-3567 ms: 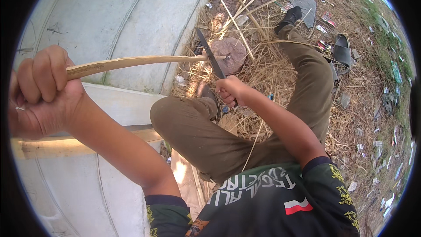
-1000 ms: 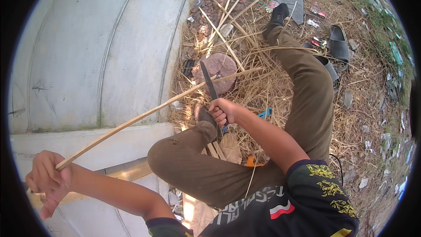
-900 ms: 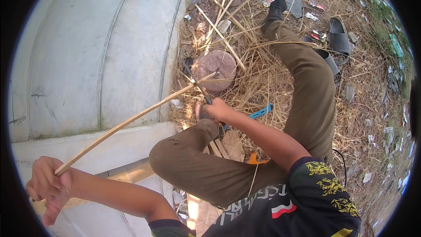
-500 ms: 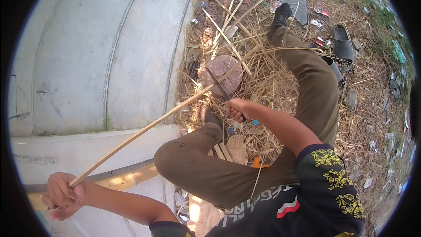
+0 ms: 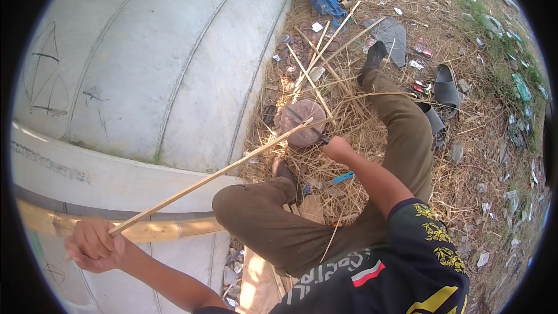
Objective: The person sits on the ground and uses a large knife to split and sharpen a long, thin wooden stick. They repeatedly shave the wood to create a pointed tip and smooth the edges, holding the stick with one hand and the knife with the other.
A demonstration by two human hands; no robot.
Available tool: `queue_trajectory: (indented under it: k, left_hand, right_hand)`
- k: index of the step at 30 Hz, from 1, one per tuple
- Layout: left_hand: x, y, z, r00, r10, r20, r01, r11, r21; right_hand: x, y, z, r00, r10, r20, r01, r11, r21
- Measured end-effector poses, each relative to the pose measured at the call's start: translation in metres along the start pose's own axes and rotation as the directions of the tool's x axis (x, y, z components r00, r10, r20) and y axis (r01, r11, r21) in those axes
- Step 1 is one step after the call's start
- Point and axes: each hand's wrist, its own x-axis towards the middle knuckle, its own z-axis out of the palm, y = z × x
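Observation:
My left hand point(image 5: 96, 245), out at the lower left, is closed round the near end of a long pale bamboo strip point(image 5: 200, 181). The strip slants up to the right and passes over a round reddish block point(image 5: 301, 138), where its far end looks forked into two tips. My right hand point(image 5: 338, 149), right of the block, grips the handle of a dark-bladed knife point(image 5: 296, 115). The blade crosses the strip close to the fork; whether it sits inside the split I cannot tell. Part of the blade is hidden behind the strip.
Thin strips point(image 5: 334, 35) and straw-like shavings point(image 5: 357, 122) litter the ground beyond the block. A pale wall point(image 5: 174, 70) stands on the left. My bent legs point(image 5: 261, 209) surround the work spot. Grey sandals point(image 5: 446, 96) and a blue object point(image 5: 343, 178) lie to the right.
The strip's far end has come back nearer the block and now shows a fork. My right hand with the knife has shifted right relative to the block. The view has tilted.

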Motion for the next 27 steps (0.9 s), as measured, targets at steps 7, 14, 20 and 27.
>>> queue_trajectory:
  k: [7, 14, 20, 27]
  left_hand:
    - [-0.012, 0.011, -0.036, 0.993, 0.089, -0.078, -0.093, 0.995, -0.046]
    - [0.004, 0.034, 0.022, 0.989, 0.138, 0.048, -0.136, 0.99, -0.041]
    - [-0.025, 0.046, -0.007, 0.985, 0.172, -0.035, -0.172, 0.985, -0.002]
    - [-0.01, 0.05, -0.007, 0.974, 0.225, -0.01, -0.225, 0.974, -0.023]
  right_hand:
    - [-0.016, -0.01, 0.036, 0.703, -0.163, 0.692, -0.463, 0.635, 0.619]
    - [-0.061, -0.021, 0.048, 0.954, -0.295, -0.054, 0.27, 0.923, -0.275]
    - [-0.012, 0.014, 0.038, 0.958, -0.021, 0.285, -0.05, 0.97, 0.239]
    - [-0.124, -0.098, 0.017, 0.754, -0.637, 0.158, 0.646, 0.763, -0.008]
